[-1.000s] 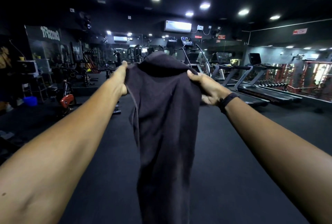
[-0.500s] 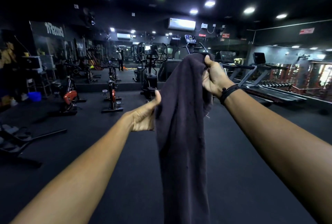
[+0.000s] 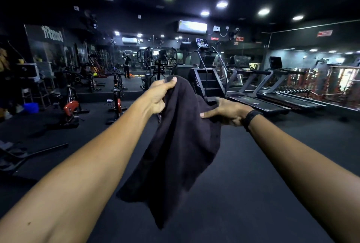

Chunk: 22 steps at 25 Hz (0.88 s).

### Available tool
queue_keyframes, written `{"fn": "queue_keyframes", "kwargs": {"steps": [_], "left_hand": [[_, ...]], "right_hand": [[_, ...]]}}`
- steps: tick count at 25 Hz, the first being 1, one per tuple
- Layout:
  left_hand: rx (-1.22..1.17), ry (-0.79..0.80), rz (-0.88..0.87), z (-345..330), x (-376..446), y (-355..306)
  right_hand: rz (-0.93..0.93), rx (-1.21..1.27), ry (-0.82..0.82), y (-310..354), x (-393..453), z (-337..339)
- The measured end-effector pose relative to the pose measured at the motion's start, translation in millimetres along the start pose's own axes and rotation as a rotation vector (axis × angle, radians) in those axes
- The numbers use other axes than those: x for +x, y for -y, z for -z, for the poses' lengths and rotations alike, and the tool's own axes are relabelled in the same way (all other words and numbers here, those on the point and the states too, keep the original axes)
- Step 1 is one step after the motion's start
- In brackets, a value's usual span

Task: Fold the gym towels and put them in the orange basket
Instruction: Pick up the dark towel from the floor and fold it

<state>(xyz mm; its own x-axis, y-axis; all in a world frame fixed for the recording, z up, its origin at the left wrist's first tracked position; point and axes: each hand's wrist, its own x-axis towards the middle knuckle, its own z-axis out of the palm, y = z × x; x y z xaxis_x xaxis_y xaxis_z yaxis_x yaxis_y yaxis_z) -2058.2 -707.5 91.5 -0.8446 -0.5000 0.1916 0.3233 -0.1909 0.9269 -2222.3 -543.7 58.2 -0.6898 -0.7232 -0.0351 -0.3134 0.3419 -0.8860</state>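
A dark gym towel [image 3: 175, 149] hangs in the air in front of me, bunched at the top and trailing to a point below. My left hand [image 3: 161, 94] grips its upper edge, thumb over the cloth at the highest point. My right hand [image 3: 226, 111], lower and to the right, holds the towel's right edge with the thumb on the near side and the fingers spread behind. A black band is on the right wrist. No orange basket is in view.
Dark rubber floor [image 3: 253, 174] stretches ahead. Spin bikes [image 3: 116, 96] stand at the left, a stair climber [image 3: 206, 79] straight ahead, treadmills [image 3: 272, 98] at the right. A blue tub [image 3: 31, 107] sits far left. A bar lies on the floor [image 3: 39, 151].
My left hand rose to the towel's top edge and took hold there. My right hand dropped from the top and now holds the right edge lower down, so the towel spreads wider.
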Motion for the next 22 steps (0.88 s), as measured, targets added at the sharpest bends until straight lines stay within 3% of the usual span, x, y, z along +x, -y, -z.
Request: {"fn": "queue_keyframes", "kwargs": {"steps": [2,5,6,8,10,12,17,19,22], "left_hand": [[0.000,-0.084,0.012,-0.5,2.1,0.6],[-0.076,-0.151,0.000,14.5,2.4,1.4],[-0.080,-0.161,-0.020,21.7,2.9,0.7],[0.078,-0.199,-0.060,37.1,2.7,-0.3],[0.314,-0.292,-0.061,52.8,4.0,-1.6],[0.446,-0.318,0.013,65.5,4.1,-4.4],[0.704,-0.097,0.240,79.8,-3.2,-18.6],[0.726,-0.170,0.206,81.9,-2.6,-23.3],[0.533,-0.271,0.161,79.8,0.9,-25.2]], "right_hand": [[0.003,0.048,0.001,2.7,-6.4,-10.4],[0.100,0.515,0.010,3.3,-14.7,-17.3],[0.123,0.534,0.078,-1.1,-16.5,-17.2],[0.112,0.340,0.184,-4.1,-26.7,-21.1],[0.150,0.310,0.058,0.0,-26.2,-19.6],[0.237,0.438,-0.126,8.2,-20.0,-17.0],[0.312,0.692,-0.153,29.7,-12.6,-17.8],[0.308,0.676,-0.178,32.9,-11.1,-13.3],[0.323,0.680,-0.263,32.1,-7.9,-11.6]]}}
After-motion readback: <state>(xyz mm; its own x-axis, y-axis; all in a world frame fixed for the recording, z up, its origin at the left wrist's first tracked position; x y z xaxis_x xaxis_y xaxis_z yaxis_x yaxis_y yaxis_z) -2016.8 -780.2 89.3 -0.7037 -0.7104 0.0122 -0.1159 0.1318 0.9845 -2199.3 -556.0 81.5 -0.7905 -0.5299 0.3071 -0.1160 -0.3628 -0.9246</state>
